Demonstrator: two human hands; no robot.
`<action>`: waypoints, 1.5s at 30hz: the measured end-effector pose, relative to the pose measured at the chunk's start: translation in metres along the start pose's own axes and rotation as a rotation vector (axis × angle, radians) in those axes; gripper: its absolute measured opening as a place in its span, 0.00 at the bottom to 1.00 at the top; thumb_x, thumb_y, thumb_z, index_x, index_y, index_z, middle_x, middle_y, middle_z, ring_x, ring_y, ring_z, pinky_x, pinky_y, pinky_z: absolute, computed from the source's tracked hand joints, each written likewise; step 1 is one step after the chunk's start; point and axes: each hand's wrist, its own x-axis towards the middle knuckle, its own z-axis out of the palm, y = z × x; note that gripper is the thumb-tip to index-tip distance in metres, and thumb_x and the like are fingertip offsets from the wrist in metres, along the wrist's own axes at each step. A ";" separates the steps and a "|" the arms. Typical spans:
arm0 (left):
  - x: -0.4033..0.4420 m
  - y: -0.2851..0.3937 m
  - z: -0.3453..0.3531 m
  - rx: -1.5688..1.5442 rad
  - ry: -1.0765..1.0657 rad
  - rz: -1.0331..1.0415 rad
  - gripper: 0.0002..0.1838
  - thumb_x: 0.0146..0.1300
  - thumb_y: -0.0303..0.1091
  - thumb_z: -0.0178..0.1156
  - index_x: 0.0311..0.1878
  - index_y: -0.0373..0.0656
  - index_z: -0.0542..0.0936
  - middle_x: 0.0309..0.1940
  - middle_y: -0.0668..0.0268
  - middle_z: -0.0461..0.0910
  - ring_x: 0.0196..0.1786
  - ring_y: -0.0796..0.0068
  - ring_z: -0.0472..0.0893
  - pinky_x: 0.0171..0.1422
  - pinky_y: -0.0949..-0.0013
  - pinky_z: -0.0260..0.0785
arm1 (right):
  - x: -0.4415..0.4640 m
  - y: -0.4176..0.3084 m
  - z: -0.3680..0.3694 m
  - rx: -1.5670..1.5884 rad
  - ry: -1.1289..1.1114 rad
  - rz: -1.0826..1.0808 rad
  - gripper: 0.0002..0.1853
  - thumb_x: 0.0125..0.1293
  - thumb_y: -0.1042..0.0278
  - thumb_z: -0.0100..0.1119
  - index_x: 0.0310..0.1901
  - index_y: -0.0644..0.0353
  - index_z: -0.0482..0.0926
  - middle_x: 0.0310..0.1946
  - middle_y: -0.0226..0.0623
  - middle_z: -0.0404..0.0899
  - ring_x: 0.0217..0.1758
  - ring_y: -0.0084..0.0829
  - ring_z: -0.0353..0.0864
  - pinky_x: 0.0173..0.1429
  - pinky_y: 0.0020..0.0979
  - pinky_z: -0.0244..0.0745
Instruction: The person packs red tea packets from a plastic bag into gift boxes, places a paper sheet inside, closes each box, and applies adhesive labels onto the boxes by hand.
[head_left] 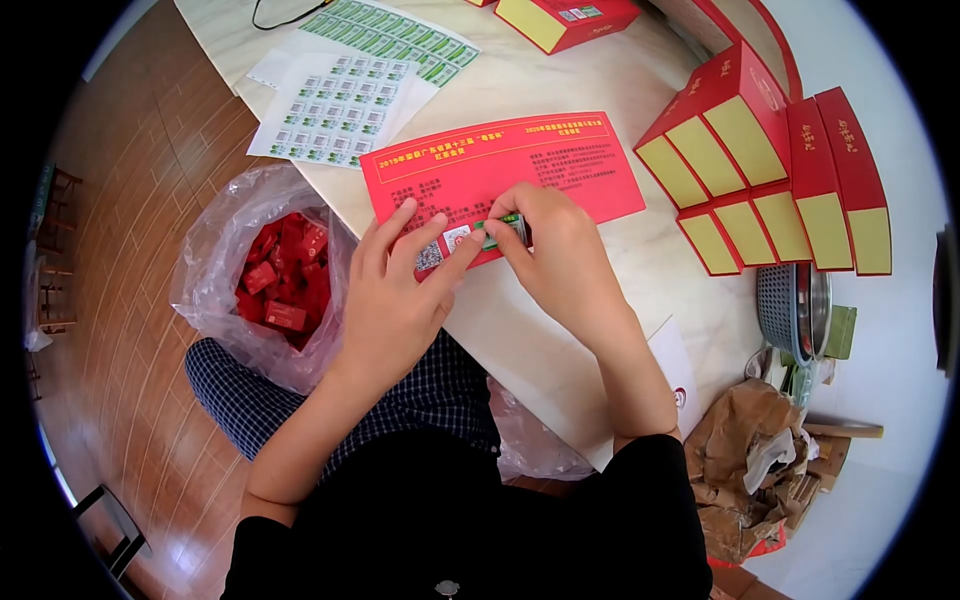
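Observation:
A red box [600, 180] with gold and dark Chinese print lies at the table's front edge. Along its near edge are a QR code and a small white round-marked patch. My left hand [395, 285] rests on the box's near left part, fingers spread, its index fingertip by a small green-and-white sticker [514, 228]. Thumb and index finger of my right hand [560, 250] pinch that sticker against the box face. Part of the sticker is hidden behind my fingers, so I cannot tell how much of it is stuck down.
Sticker sheets [335, 105] lie on the table [500, 330] at the back left. Stacked red boxes with yellow sides [745, 160] stand at right. A plastic bag of red packets [285, 270] sits at left, below the table edge. Crumpled brown paper [740, 460] lies at lower right.

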 end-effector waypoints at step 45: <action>0.001 -0.017 0.004 -0.887 -0.172 -0.305 0.24 0.70 0.44 0.54 0.64 0.42 0.73 0.48 0.50 0.82 0.47 0.59 0.84 0.53 0.64 0.73 | -0.115 0.007 0.046 0.818 0.381 0.544 0.28 0.76 0.53 0.41 0.70 0.64 0.61 0.70 0.42 0.62 0.75 0.33 0.55 0.76 0.38 0.47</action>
